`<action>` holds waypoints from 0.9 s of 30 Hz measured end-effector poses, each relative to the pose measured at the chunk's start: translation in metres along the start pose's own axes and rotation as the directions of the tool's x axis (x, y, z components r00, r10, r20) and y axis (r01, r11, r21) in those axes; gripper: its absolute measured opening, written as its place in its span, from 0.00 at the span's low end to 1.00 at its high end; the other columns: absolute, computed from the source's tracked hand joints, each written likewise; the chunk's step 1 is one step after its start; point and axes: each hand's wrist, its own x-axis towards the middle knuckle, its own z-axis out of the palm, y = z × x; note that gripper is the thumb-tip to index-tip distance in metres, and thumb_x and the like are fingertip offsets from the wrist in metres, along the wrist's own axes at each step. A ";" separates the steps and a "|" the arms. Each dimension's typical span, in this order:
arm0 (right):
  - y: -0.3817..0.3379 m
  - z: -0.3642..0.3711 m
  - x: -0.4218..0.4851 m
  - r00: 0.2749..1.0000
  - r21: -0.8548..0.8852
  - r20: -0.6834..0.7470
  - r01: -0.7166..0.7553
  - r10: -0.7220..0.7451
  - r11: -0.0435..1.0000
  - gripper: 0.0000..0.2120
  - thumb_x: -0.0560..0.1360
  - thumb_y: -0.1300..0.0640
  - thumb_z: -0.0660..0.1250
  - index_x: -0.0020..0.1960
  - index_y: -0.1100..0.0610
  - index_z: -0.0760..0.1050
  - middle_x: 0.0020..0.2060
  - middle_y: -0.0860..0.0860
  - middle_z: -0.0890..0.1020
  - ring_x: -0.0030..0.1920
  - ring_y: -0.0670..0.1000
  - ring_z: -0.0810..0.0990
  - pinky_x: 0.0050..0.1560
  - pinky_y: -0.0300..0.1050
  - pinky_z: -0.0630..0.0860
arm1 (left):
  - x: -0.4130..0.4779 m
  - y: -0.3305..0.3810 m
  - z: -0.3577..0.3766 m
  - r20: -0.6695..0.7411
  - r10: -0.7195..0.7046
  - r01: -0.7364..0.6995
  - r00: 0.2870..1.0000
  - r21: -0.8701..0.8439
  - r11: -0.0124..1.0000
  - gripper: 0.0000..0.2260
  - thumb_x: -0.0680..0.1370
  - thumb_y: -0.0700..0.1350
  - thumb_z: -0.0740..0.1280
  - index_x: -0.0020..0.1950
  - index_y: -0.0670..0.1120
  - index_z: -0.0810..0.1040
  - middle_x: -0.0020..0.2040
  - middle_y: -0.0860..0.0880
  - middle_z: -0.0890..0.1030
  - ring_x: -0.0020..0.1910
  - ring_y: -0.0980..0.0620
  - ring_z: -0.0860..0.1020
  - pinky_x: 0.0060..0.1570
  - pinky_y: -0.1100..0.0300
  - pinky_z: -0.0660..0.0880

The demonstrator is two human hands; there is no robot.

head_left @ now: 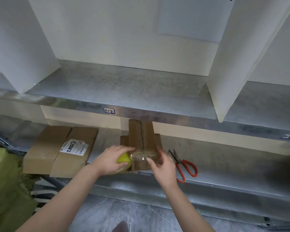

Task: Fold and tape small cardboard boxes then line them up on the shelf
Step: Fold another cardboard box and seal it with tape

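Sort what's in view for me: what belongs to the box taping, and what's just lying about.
In the job:
small cardboard box, being taped
yellow-green tape roll
clear tape strip across the box's near end
red-handled scissors, likely for cutting tape
lower shelf

Lying about:
larger labelled carton
green fabric
white dividers
shelf tag

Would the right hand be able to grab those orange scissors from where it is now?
Probably yes. The scissors lie on the lower shelf just right of the right hand, with nothing between them. That hand is pressing on the box, though, so it would have to lift off first.
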 end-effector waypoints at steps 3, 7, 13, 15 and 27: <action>-0.007 0.006 0.007 1.000 -0.058 -0.021 -0.024 0.023 0.998 0.30 0.72 0.40 0.71 0.71 0.48 0.70 0.62 0.48 0.79 0.63 0.49 0.77 0.62 0.42 0.73 | -0.004 -0.004 0.000 -0.023 -0.029 0.027 0.999 -0.075 0.997 0.27 0.78 0.55 0.67 0.75 0.58 0.62 0.73 0.53 0.68 0.71 0.53 0.63 0.70 0.57 0.60; -0.005 0.013 0.011 0.998 -0.065 -0.060 -0.002 -0.002 0.998 0.26 0.74 0.46 0.72 0.70 0.46 0.72 0.59 0.49 0.82 0.57 0.49 0.80 0.57 0.37 0.73 | -0.004 -0.011 0.000 -0.036 -0.023 0.021 0.999 -0.062 0.998 0.27 0.77 0.58 0.66 0.75 0.58 0.63 0.72 0.54 0.69 0.71 0.52 0.66 0.69 0.54 0.62; -0.006 0.022 0.013 0.985 0.008 -0.117 -0.129 0.129 0.992 0.27 0.70 0.36 0.71 0.67 0.42 0.74 0.57 0.45 0.83 0.59 0.47 0.80 0.52 0.34 0.74 | -0.002 -0.022 0.012 -0.120 -0.048 0.021 0.992 -0.217 0.976 0.26 0.75 0.60 0.69 0.71 0.58 0.68 0.68 0.53 0.73 0.66 0.52 0.71 0.61 0.63 0.66; -0.008 0.025 0.012 0.971 0.013 -0.147 -0.186 0.186 0.982 0.27 0.69 0.35 0.71 0.66 0.37 0.74 0.48 0.42 0.84 0.49 0.43 0.81 0.41 0.28 0.70 | -0.002 -0.029 0.014 -0.101 -0.009 -0.016 0.995 -0.249 0.968 0.27 0.74 0.60 0.69 0.71 0.59 0.67 0.67 0.54 0.73 0.65 0.53 0.71 0.59 0.65 0.65; 0.005 0.043 0.016 0.925 0.104 -0.238 -0.278 0.295 0.955 0.24 0.66 0.36 0.73 0.60 0.27 0.71 0.34 0.55 0.82 0.33 0.48 0.78 0.37 0.43 0.74 | 0.016 -0.051 -0.010 -0.017 -0.024 0.019 1.000 -0.246 0.969 0.26 0.68 0.58 0.76 0.63 0.54 0.75 0.58 0.51 0.80 0.58 0.51 0.77 0.55 0.61 0.72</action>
